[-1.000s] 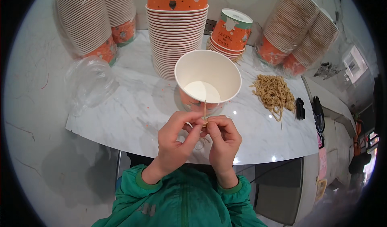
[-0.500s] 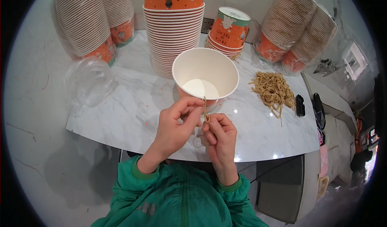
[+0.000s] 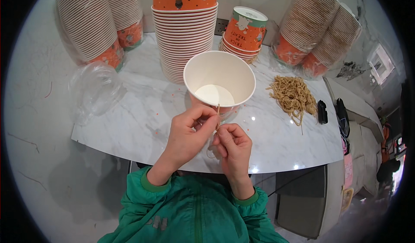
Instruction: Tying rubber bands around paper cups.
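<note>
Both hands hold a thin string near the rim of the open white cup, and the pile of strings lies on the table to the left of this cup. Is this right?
Not quite. In the head view the pile of strings lies right of the open white cup, not left. The rest holds: left hand and right hand pinch a thin string near its rim.

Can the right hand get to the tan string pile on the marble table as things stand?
Probably yes. The bare marble table lies open between the right hand and the tan string pile; nothing stands between. But both hands pinch a thin tan string, so it would have to let go.
</note>
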`<state>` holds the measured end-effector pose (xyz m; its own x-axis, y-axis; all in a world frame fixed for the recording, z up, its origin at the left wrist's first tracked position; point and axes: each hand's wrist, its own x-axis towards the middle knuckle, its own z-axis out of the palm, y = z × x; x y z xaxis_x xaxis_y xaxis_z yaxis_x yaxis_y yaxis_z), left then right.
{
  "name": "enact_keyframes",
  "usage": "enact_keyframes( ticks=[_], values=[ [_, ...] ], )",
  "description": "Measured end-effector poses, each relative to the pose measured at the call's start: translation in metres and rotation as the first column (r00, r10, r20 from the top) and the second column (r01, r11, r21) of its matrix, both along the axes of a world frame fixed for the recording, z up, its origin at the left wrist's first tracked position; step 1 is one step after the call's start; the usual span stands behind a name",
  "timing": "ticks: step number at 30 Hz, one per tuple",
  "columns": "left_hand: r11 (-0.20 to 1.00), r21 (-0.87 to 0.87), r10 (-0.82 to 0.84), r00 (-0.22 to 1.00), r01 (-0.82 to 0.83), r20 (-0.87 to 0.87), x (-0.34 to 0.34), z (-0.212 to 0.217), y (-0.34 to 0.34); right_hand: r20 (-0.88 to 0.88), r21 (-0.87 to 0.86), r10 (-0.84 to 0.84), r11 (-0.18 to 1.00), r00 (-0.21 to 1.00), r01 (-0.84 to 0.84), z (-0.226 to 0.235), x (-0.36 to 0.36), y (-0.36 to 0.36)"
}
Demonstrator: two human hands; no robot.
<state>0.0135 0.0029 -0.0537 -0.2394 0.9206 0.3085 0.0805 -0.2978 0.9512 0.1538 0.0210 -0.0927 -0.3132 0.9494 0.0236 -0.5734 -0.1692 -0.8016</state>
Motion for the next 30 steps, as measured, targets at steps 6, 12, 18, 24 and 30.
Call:
enact_keyframes(
  ticks=[6,12,18,24,30],
  values=[
    [1.000,-0.011,0.023,1.000,-0.023,0.006,-0.0003,0.0006,-0.0016,0.020,-0.012,0.002,1.000,1.000,-0.001,-0.0003,0.0003,-0.0030],
    [1.000,-0.012,0.025,1.000,-0.025,0.007,0.0003,0.0018,-0.0004,0.025,-0.027,0.033,0.999,0.999,-0.032,-0.0017,0.0026,-0.0051],
    [0.999,-0.040,0.009,0.997,-0.006,0.077,0.0027,0.0052,-0.0028,0.012,-0.029,0.042,0.999,0.999,-0.041,-0.0008,0.0034,-0.0056],
    [0.998,-0.058,0.041,0.998,-0.038,0.055,0.0033,0.0054,-0.0036,0.021,-0.027,0.045,0.999,0.999,-0.045,0.0006,0.0034,-0.0072],
    [0.999,-0.049,0.006,0.999,-0.004,0.045,0.0033,0.0015,-0.0039,0.006,-0.026,0.049,0.998,0.999,-0.049,-0.0009,0.0040,-0.0081]
  ],
)
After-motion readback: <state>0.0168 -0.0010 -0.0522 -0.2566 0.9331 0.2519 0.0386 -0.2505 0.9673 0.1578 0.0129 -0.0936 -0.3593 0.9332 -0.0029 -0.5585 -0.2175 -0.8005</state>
